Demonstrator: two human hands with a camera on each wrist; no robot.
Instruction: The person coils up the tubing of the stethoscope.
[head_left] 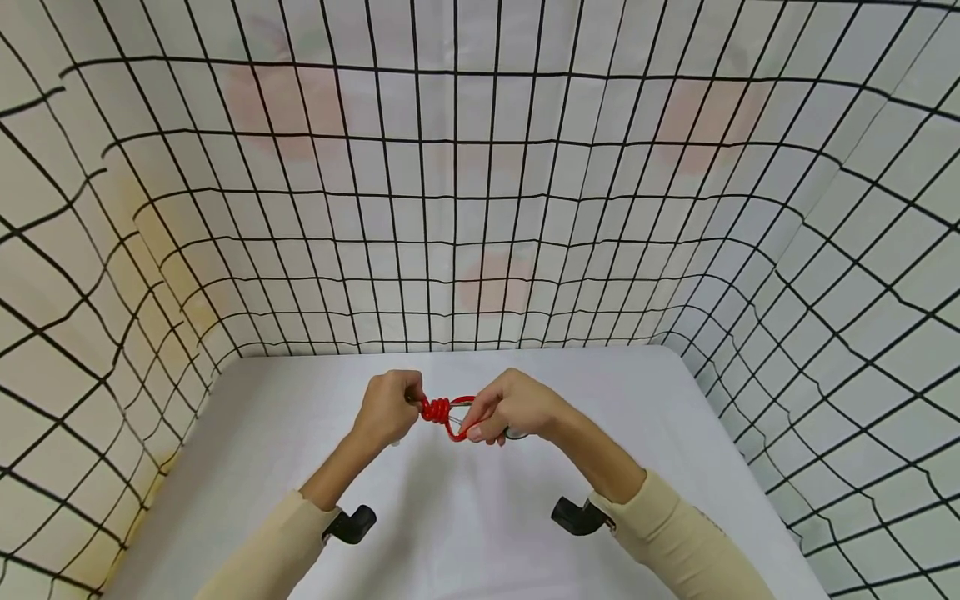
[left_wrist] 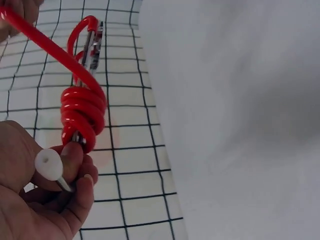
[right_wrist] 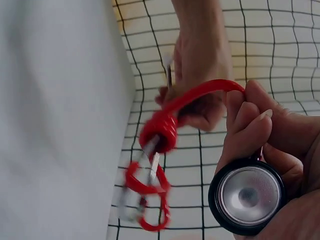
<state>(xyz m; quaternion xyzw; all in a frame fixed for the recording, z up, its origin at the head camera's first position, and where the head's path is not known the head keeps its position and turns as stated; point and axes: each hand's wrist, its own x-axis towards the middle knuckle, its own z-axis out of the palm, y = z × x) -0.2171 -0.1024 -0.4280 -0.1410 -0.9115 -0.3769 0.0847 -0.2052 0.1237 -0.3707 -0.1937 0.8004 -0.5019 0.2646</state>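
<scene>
A stethoscope with red tubing is held up between both hands above the white table. Its tubing is wound in several tight turns around the metal ear tubes, and a loop sticks out beyond the coil. Just below the coil, my left hand grips the ear tubes; a white eartip pokes out beside the fingers. My right hand pinches a stretch of the red tubing leading off the coil. The round chestpiece, black-rimmed with a metal face, lies against the right palm, its flat side showing in the right wrist view.
A white-covered table lies under the hands. Black wire grid surrounds its back and both sides, with pale cloth behind. Both forearms wear beige sleeves with black wrist cameras.
</scene>
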